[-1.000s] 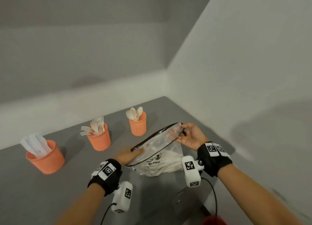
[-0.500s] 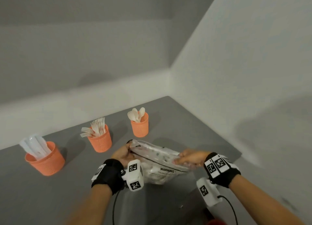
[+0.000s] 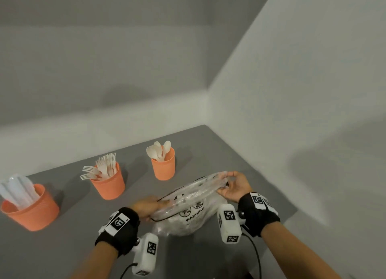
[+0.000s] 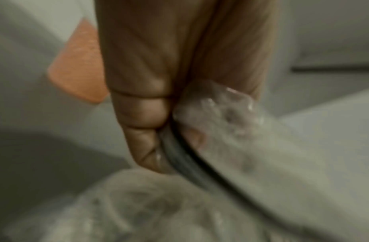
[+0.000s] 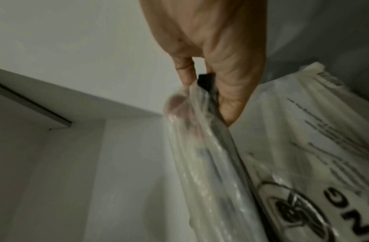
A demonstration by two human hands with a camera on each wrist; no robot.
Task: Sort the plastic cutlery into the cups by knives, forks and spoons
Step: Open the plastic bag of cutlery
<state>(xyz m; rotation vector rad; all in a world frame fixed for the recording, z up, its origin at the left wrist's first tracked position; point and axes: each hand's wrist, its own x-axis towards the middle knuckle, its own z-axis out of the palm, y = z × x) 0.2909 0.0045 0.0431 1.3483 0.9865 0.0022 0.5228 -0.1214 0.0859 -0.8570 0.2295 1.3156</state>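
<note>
3 orange cups [image 3: 108, 181] w/ knives, forks, spoons behind clear plastic bag [image 3: 189, 214]; left hand [image 3: 146, 207] + right hand [image 3: 235, 186] pinch its rim.

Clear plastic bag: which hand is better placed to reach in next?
Probably right: the right hand pinches the clear plastic bag at its raised end; the left hand grips the lower rim, steadying it.

Bare staged test corner, plain grey walls [image 3: 104, 48] filling the upper frame, grey counter [image 3: 62, 247] at lower left, tagged wrist cameras [image 3: 228, 222] below centre
</note>
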